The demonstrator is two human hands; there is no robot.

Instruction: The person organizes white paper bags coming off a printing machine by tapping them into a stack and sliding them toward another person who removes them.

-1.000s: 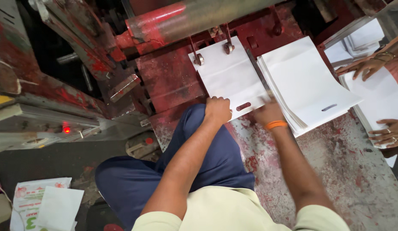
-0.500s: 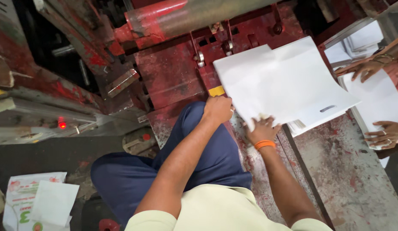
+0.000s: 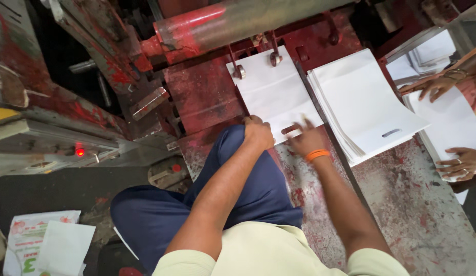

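Currently the left hand [image 3: 258,132] is closed into a loose fist and is pressed on the near left corner of the white bag [image 3: 276,94] lying on the red machine bed [image 3: 202,97]. No grip on the bag is seen; the knuckles are simply rested on its edge, just above the blue-trousered knee [image 3: 238,168].

The right hand [image 3: 305,139] is held open, fingers spread and slightly blurred, and is laid on the bag's near right corner, beside the handle slot [image 3: 289,130]. An orange band [image 3: 316,154] is worn on that wrist. Nothing is gripped by this hand either.

The bag is laid flat under the grey roller [image 3: 248,20], and its far edge is met by two small metal wheels [image 3: 274,59]. Just to its right a stack [image 3: 363,105] of like bags is piled, edges fanned on the near left side, a slot visible in the top one. Bag and stack are set just beside each other; whether they touch cannot be told.

At the far right a co-worker's two hands [image 3: 463,162] are placed on another white pile [image 3: 452,125], well apart from the wearer's hands. The worn grey table [image 3: 401,204] is flecked with red paint. At left a red lamp [image 3: 80,152] is lit on the machine frame, and a printed sack [image 3: 28,237] with a white sheet on it is left on the floor.
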